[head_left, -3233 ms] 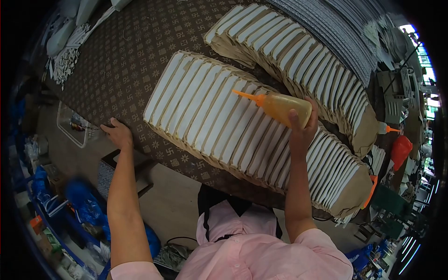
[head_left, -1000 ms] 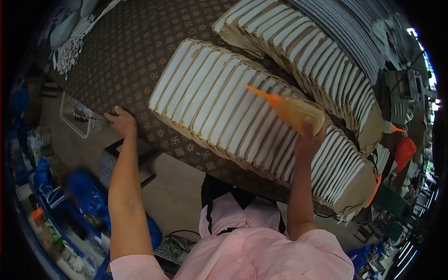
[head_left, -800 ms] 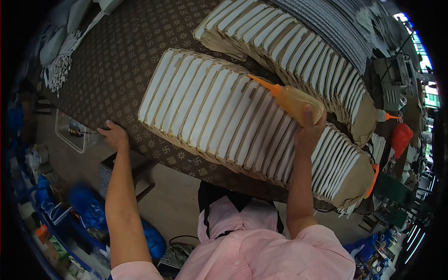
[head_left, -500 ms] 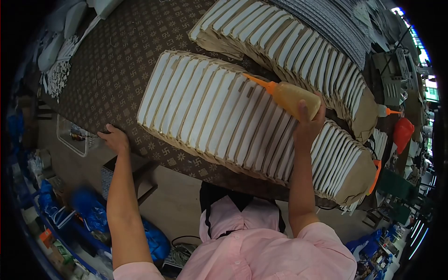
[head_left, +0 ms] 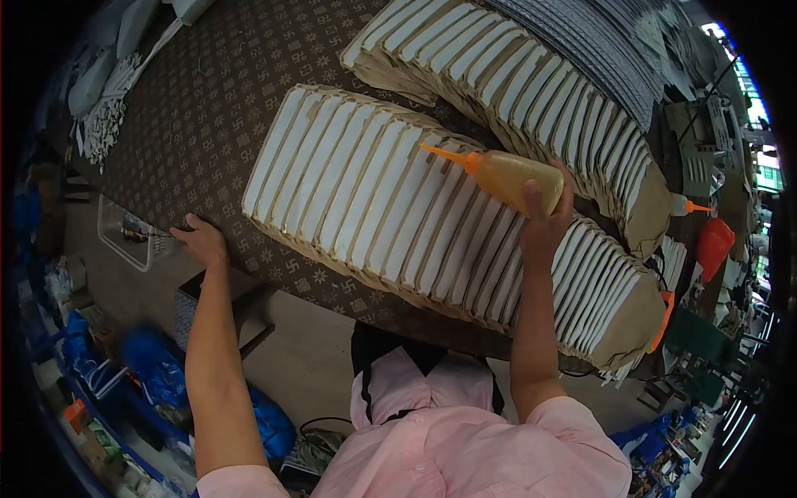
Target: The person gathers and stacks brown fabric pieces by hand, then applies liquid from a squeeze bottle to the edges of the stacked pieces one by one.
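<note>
My right hand (head_left: 548, 220) grips a squeeze bottle (head_left: 508, 178) of yellowish liquid with an orange nozzle. The bottle lies nearly level above a fanned row of brown paper pieces with white strips (head_left: 353, 191), its tip pointing left over the middle of the row. My left hand (head_left: 202, 241) rests at the near left edge of the patterned brown table (head_left: 195, 124), fingers apart and holding nothing. Beyond the first row curves a second fanned row of the same pieces (head_left: 506, 79).
Another orange-tipped bottle (head_left: 682, 204) and a red object (head_left: 714, 249) are at the right. Grey strips (head_left: 573, 41) lie at the back, a bundle of white sticks (head_left: 104, 133) at the far left. Below the table's left edge sits a white basket (head_left: 124, 241).
My right hand has brought the bottle a little left, and its nozzle tip has moved left and nearer to me along the row. My left hand stays at the table edge.
</note>
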Available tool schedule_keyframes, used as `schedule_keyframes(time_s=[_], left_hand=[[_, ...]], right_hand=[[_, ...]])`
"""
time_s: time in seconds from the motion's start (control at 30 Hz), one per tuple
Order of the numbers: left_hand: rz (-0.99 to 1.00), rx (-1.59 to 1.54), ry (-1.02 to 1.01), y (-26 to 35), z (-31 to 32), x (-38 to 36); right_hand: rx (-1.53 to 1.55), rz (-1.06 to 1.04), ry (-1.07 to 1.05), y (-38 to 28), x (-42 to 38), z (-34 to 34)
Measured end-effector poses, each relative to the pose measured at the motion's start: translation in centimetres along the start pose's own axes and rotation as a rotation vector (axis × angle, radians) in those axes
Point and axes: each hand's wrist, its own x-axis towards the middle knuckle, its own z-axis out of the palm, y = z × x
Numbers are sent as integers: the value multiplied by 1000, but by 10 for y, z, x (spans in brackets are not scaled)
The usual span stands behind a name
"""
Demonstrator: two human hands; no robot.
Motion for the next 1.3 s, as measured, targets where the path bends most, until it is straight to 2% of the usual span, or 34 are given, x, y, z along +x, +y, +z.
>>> schedule_keyframes(time_s=[0.83, 1.3], left_hand=[[15, 11, 25, 5, -3, -4], [-3, 9, 8, 5, -4, -5]], right_hand=[[-42, 121, -272, -12, -41, -6], [-30, 129, -352, -15, -55, -6]])
